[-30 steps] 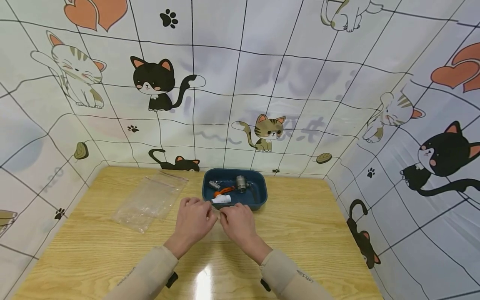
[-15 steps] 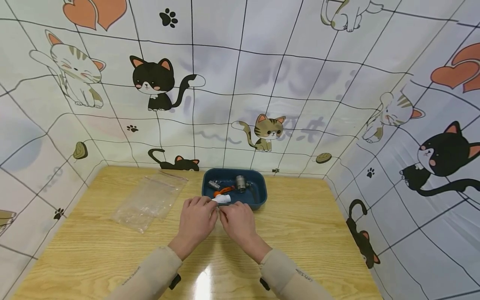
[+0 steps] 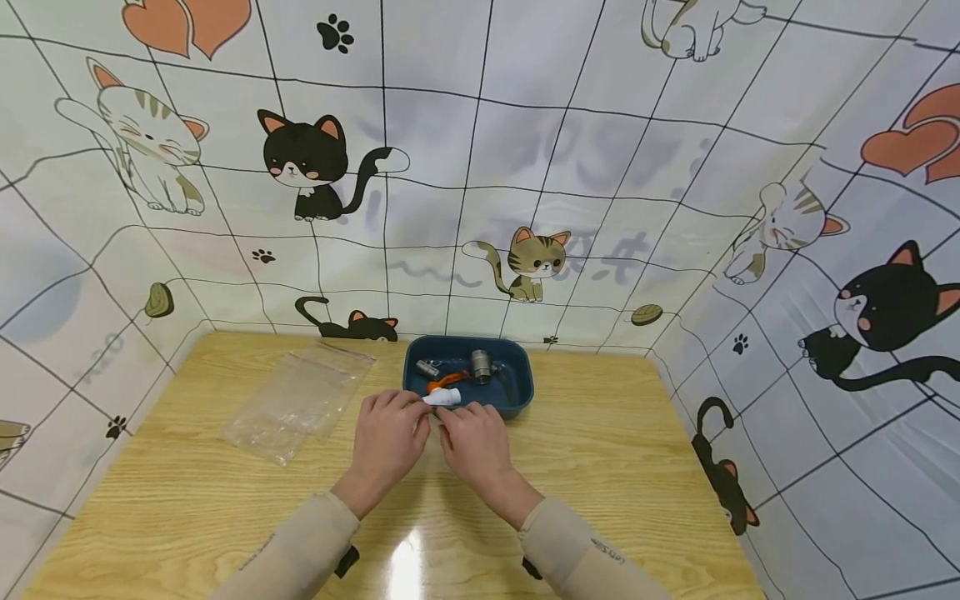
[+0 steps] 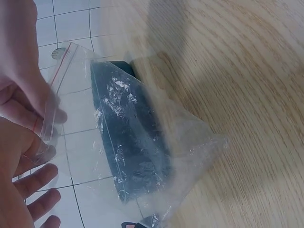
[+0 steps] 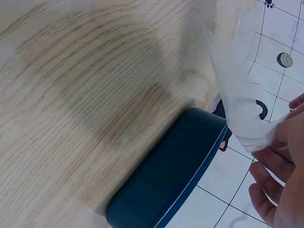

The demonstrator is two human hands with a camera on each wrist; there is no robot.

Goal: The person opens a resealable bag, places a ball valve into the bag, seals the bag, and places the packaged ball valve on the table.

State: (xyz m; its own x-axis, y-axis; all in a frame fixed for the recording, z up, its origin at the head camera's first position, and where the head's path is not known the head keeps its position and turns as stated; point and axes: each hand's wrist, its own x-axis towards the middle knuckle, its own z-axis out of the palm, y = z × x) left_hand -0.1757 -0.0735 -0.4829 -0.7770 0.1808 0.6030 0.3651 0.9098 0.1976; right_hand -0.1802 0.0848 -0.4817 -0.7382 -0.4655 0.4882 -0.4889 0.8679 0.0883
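Note:
Both hands meet just in front of the dark blue tray and hold one clear zip-lock bag. My left hand pinches the bag at its red-striped zip edge. Close beside it, my right hand pinches the same edge; in the right wrist view its other fingers are loosely bent. The bag hangs down from the fingertips, and the tray shows through it in the left wrist view. From the head view the hands hide most of the bag.
The tray holds a white plastic piece, an orange piece, a grey metal cylinder, a small silver part and something dark. Another clear zip-lock bag lies flat at left. A cat-printed cloth surrounds the wooden table.
My hands stay at the bag's edge with only small shifts. The left hand has moved slightly right and then back, and the fingertips have drawn together and a little apart.

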